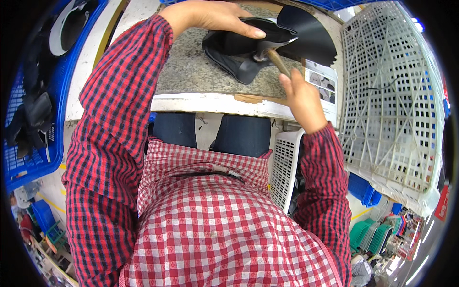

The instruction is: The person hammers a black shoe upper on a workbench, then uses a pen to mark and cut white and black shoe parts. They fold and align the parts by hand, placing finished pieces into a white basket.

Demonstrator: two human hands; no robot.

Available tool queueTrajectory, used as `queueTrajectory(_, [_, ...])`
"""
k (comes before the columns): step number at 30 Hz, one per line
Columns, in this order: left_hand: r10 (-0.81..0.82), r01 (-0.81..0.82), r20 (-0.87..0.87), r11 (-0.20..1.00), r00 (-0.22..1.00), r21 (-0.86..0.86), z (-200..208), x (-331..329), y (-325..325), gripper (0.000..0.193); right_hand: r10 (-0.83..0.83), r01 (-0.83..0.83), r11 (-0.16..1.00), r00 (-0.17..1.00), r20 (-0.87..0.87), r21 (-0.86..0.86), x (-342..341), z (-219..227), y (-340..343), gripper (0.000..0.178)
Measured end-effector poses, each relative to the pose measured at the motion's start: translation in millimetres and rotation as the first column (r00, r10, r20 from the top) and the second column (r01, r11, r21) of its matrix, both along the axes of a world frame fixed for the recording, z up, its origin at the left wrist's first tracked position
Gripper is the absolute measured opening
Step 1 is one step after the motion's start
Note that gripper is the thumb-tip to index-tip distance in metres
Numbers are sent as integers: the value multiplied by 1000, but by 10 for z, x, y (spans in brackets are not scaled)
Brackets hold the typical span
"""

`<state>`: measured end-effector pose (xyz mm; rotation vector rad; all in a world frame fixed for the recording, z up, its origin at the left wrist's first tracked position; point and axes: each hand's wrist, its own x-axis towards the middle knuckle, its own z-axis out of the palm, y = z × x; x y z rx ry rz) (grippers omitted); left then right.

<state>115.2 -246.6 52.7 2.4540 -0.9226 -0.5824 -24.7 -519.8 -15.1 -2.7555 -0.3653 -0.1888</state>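
Note:
Black leather pieces, looking like a shoe upper (241,69), lie on a speckled stone slab (184,79) at the far side of the bench. My left hand (215,18) grips the upper's far edge, its thumb pressed on top and its fingers partly hidden. A wide black flap (311,36) fans out to the right. My right hand (305,98) is closed around the wooden handle of a hammer (279,62). The hammer's metal head rests at or just over the upper near my left thumb; whether it touches is unclear.
A white plastic crate (420,160) stands on the right, beside a printed sheet (330,98) on the bench. On the left, a blue crate (58,110) holds black pieces. Another white basket (283,160) sits below the bench's white front edge (191,103).

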Motion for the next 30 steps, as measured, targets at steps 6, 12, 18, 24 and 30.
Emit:
queueTrajectory(6, [20, -24, -163, 1000, 986, -18, -7, -52, 16, 81, 47, -48, 999, 984, -170, 1, 6, 89, 154, 38])
queueTrajectory(12, [-12, -9, -192, 994, 981, -108, 134, -151, 101, 78, -92, 85, 980, 995, 34, 179, -88, 115, 141, 32])
queueTrajectory(18, [72, -75, -101, 997, 992, -24, 36, -99, 61, 82, 39, -42, 998, 996, -79, -36, -133, 74, 128, 34])
queueTrajectory(24, [29, -71, -179, 969, 983, -237, -296, -40, 180, 80, 143, -131, 988, 978, -150, 85, -227, -147, 149, 33])
queueTrajectory(30, [897, -710, 2, 351, 442, -610, -1257, -936, -69, 77, -45, 54, 996, 990, -131, 67, -495, -574, 106, 41])
